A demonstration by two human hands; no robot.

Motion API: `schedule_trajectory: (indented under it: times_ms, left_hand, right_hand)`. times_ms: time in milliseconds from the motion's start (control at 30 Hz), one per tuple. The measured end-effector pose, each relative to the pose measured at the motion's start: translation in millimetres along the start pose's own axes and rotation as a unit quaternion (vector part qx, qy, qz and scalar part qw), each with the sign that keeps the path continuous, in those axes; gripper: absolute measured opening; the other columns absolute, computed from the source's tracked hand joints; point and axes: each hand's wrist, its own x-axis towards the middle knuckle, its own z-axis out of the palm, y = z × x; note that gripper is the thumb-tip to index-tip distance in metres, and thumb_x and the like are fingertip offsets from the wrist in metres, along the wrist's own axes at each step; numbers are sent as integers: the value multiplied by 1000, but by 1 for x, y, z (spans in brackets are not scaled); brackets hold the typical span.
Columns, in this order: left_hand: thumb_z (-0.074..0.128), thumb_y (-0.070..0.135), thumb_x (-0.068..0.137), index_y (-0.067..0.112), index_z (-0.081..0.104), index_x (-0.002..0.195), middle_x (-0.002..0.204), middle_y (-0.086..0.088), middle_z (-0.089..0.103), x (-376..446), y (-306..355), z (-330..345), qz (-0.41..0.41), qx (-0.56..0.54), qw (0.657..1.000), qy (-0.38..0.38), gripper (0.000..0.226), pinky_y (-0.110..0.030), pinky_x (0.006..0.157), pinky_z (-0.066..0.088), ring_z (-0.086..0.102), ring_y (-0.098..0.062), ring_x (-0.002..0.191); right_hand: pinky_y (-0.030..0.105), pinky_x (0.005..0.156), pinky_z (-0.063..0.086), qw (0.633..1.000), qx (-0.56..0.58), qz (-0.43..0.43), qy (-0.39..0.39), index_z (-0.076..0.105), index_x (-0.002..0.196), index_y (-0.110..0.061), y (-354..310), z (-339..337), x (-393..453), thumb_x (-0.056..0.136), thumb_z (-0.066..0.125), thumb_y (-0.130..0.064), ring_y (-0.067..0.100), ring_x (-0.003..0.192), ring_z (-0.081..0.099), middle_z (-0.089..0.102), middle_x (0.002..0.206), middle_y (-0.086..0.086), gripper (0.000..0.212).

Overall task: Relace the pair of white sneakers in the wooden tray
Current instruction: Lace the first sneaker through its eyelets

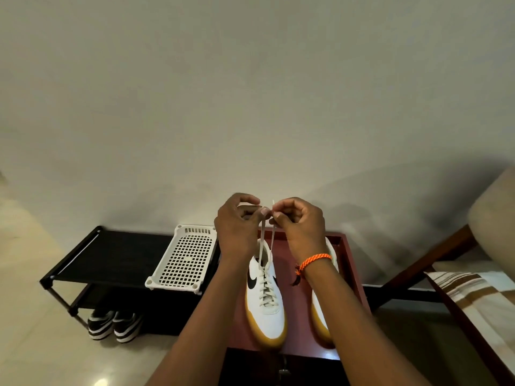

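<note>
Head view: lace ends (267, 238) are pinched by the left hand (237, 227) and right hand (301, 224) and drawn taut above the left sneaker (264, 296), apparently to even them; the right sneaker (320, 316) is kept alongside in the wooden tray (351, 263).

White sneakers (266, 299) with black swooshes and gum-yellow soles sit in a reddish-brown tray (354, 263); an orange braided wristband (313, 261), white grid basket (185, 260), black rack (111, 254), striped cloth (473, 291).

Hiding most of the right sneaker (320, 316) behind the right forearm (342, 307); cutting off the striped cloth (479, 296) at the frame's right edge.
</note>
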Motion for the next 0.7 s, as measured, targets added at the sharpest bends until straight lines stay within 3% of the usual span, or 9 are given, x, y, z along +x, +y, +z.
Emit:
schedule_trajectory:
  times_ms: [100, 300, 500, 600, 700]
  left_hand:
    - [86, 9, 86, 16, 77, 103, 83, 0, 81, 5, 1, 0, -11, -22, 1000, 9, 21, -21, 71, 59, 79, -9, 78]
    - [84, 8, 89, 14, 84, 91, 89, -2, 82, 22, -3, 8, -41, -65, 997, -16, 6, -46, 87, 66, 81, -24, 82]
    - [81, -2, 89, 1, 81, 96, 95, -13, 81, 33, -5, 15, -75, -159, 984, -23, 8, -43, 84, 67, 81, -32, 90]
    - [70, -2, 98, 4, 78, 110, 102, -17, 80, 37, -13, 19, -55, -177, 982, -45, 15, -39, 84, 65, 80, -34, 98]
    - [47, 7, 113, 24, 64, 139, 112, -16, 78, 41, -37, 27, -48, -170, 980, -95, 36, -40, 88, 65, 78, -29, 105]
  right_hand:
    - [39, 72, 65, 999, 16, -2, 39, 67, 93, -9, 0, 5, 2, 88, 77, 8, 20, 71, 78, 76, 78, 5, 20]
    - [36, 68, 65, 998, 1, -21, 52, 65, 92, -11, 6, 12, 16, 85, 83, 1, 20, 74, 77, 76, 78, 6, 23]
    - [40, 66, 64, 998, 5, -46, 49, 68, 92, -12, 12, 24, 30, 89, 82, -7, 17, 72, 76, 76, 75, 3, 14]
    - [38, 68, 64, 998, 28, -36, 41, 67, 91, -9, 18, 28, 40, 89, 80, -2, 15, 73, 75, 75, 77, 1, 15]
    - [32, 65, 62, 997, 78, -5, 22, 60, 92, -6, 25, 33, 52, 90, 72, 10, 15, 69, 72, 72, 78, 1, 20]
